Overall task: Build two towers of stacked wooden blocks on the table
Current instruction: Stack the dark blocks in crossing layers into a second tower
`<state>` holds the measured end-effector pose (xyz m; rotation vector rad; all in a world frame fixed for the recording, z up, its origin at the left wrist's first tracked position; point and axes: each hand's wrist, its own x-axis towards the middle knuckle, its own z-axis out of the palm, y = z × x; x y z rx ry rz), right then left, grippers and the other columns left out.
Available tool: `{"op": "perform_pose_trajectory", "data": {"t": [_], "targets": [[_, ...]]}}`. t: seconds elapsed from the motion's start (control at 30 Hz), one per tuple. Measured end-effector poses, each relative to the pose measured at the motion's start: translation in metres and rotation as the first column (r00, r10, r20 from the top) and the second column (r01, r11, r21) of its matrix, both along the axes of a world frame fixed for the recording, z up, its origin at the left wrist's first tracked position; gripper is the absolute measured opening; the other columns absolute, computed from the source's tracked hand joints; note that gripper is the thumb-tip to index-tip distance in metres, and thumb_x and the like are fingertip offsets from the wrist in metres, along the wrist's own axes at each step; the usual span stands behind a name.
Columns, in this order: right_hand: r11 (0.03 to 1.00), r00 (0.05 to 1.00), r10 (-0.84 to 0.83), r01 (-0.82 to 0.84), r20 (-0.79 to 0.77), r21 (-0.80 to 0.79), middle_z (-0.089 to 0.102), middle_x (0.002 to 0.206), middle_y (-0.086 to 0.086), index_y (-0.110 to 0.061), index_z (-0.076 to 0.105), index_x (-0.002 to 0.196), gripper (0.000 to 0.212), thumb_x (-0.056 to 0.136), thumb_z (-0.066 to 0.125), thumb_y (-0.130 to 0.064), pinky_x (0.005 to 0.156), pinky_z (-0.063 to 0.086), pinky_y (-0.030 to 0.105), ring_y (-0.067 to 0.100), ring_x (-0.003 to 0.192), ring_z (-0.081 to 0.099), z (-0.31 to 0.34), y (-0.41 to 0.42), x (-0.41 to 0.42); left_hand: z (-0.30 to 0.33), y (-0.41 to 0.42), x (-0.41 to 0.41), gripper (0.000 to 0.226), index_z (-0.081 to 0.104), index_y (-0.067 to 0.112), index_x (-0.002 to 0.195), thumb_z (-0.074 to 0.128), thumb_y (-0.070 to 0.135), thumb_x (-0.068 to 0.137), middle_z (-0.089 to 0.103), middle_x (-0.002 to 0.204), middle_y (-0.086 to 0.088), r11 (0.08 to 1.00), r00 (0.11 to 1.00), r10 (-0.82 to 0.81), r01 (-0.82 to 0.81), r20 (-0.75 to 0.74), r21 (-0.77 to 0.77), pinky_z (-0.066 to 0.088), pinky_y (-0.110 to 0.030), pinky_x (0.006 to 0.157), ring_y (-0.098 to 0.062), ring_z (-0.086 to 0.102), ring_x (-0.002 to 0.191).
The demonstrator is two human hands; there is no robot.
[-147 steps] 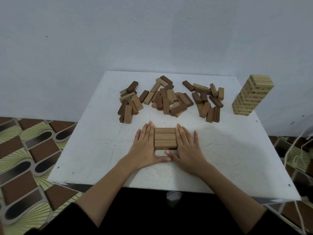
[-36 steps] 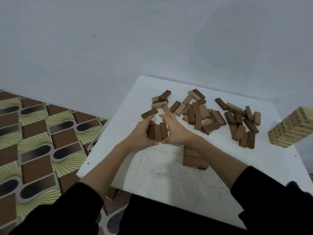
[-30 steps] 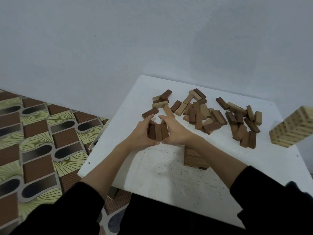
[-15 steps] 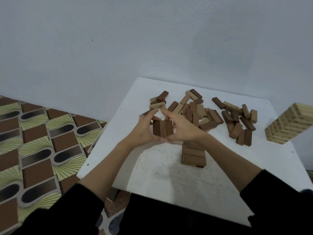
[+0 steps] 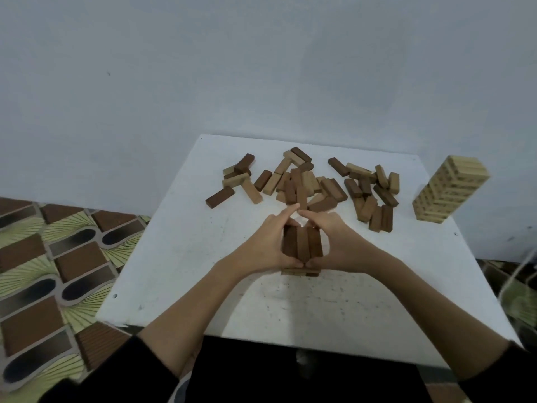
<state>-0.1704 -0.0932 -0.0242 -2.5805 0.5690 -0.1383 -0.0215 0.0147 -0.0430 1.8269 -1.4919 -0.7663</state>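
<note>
Three dark brown blocks (image 5: 302,242) lie side by side as one row, held between both hands over the low base layer (image 5: 300,271) on the white table (image 5: 180,257). My left hand (image 5: 266,245) grips the row's left side, thumb at its near end. My right hand (image 5: 337,242) grips the right side the same way. Both index fingertips meet beyond the row. Only the base layer's near edge shows under the hands. A finished pale tower (image 5: 450,191) stands at the table's right edge.
Several loose light and dark blocks (image 5: 308,181) lie scattered across the far half of the table. A patterned tiled floor (image 5: 49,271) lies to the left, a plain wall behind. White cords (image 5: 520,271) hang at the right.
Both hands carried the three dark blocks from the left part of the table rightward and toward me, down over the base layer. The camera swung back to the right.
</note>
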Motion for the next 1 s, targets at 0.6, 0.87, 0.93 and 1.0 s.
{"op": "perform_pose_trajectory", "data": {"t": [0.6,0.87,0.93,1.0], "targets": [[0.999,1.0,0.006,-0.005,-0.026,0.037,0.037,0.141,0.01,-0.01,0.018,0.147,0.103,0.07,0.08,-0.037,0.105,0.026,0.031,0.024,0.127,0.033,-0.004,0.013,-0.008,-0.008,0.005,-0.005,0.107,0.015,0.025,0.148,0.085,0.026,0.068,0.042,0.131,0.005,0.998,0.999,-0.03,0.028,0.027,0.055,0.027,-0.019,0.091,-0.004,0.034,0.111],[1.0,0.999,-0.009,0.01,-0.033,0.023,0.039,0.137,0.012,-0.01,0.017,0.147,0.101,0.071,0.08,-0.032,0.1,0.03,0.032,0.025,0.121,0.035,-0.006,0.014,-0.008,-0.011,0.005,-0.005,0.107,0.014,0.026,0.149,0.084,0.024,0.068,0.04,0.12,0.011,0.999,1.0,-0.01,0.009,0.03,0.045,0.024,-0.001,0.076,-0.002,0.033,0.109],[1.0,1.0,-0.004,0.005,-0.024,0.02,0.04,0.136,0.013,-0.008,0.018,0.146,0.099,0.072,0.079,-0.029,0.1,0.028,0.03,0.025,0.122,0.036,-0.005,0.015,-0.008,-0.012,0.005,-0.006,0.107,0.014,0.025,0.149,0.084,0.023,0.068,0.038,0.117,0.013,0.999,1.0,-0.006,0.005,0.03,0.041,0.025,0.0,0.076,-0.003,0.034,0.108],[1.0,1.0,0.0,0.001,-0.016,0.016,0.041,0.134,0.014,-0.005,0.02,0.145,0.097,0.072,0.079,-0.028,0.1,0.027,0.03,0.026,0.121,0.036,-0.005,0.016,-0.007,-0.012,0.005,-0.006,0.106,0.015,0.025,0.149,0.084,0.022,0.068,0.038,0.115,0.014,0.999,0.999,-0.004,0.003,0.032,0.038,0.026,-0.001,0.076,-0.003,0.034,0.107]]}}
